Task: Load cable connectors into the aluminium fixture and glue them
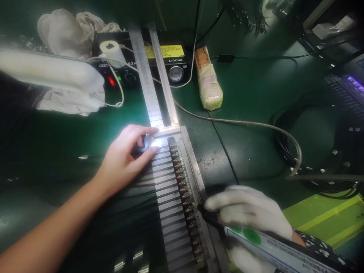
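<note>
A long metal fixture (170,201) runs from the middle toward the bottom, with a row of black cables lying side by side across it and their wired ends along its right part. My left hand (127,151), bare, touches the fixture's upper end with thumb and fingertips apart, and nothing shows held between them. My right hand (250,216), in a white glove, is wrapped round a pen-like tool (256,242) with a black front end. The tool's tip is close to the wired cable ends on the fixture's right side.
Behind the fixture stands a black control box (182,70) with a gauge. A wrapped block (209,83) lies right of it. A white lamp arm (51,72) reaches in from the left, above crumpled cloth. Coiled black cables (284,140) and a hose lie at right.
</note>
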A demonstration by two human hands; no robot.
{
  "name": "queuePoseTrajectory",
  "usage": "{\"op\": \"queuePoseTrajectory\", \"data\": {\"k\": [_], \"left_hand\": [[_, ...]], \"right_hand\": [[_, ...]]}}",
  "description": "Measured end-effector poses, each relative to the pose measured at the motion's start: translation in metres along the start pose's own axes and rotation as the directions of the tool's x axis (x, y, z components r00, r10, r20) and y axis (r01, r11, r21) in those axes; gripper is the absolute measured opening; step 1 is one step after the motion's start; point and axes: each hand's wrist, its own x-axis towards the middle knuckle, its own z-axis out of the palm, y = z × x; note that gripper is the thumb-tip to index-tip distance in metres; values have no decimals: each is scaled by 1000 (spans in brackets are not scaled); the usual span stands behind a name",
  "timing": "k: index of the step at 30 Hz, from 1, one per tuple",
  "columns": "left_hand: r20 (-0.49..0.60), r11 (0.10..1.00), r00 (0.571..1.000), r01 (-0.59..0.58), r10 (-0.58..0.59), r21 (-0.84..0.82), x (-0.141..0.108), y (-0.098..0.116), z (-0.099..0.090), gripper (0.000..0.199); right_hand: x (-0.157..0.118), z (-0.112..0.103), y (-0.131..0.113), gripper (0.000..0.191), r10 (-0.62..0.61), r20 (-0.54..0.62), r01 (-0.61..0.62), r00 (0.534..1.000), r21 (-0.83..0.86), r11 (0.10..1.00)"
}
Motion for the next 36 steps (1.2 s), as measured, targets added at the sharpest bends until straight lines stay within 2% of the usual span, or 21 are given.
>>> {"op": "queuePoseTrajectory", "data": {"k": [5, 13, 21, 30, 36], "left_hand": [[-8, 1000, 1000, 0, 0, 4, 0, 1, 0, 30], [0, 1000, 1000, -7, 7, 12, 0, 0, -1, 30], [5, 1000, 1000, 13, -13, 13, 0, 0, 0, 30], [1, 1000, 1000, 6, -6, 12, -1, 0, -1, 31], [-2, 1000, 1000, 9, -9, 11, 1, 1, 1, 32]], "right_hand": [[2, 2, 0, 13, 29, -55, -28, 998, 17, 999], [11, 2, 1, 9, 11, -85, -7, 996, 46, 999], [5, 7, 0, 10, 23, -134, -15, 991, 59, 998], [2, 2, -2, 18, 40, -43, -39, 998, 32, 999], [0, 3, -3, 8, 38, -56, -37, 998, 9, 999]]}}
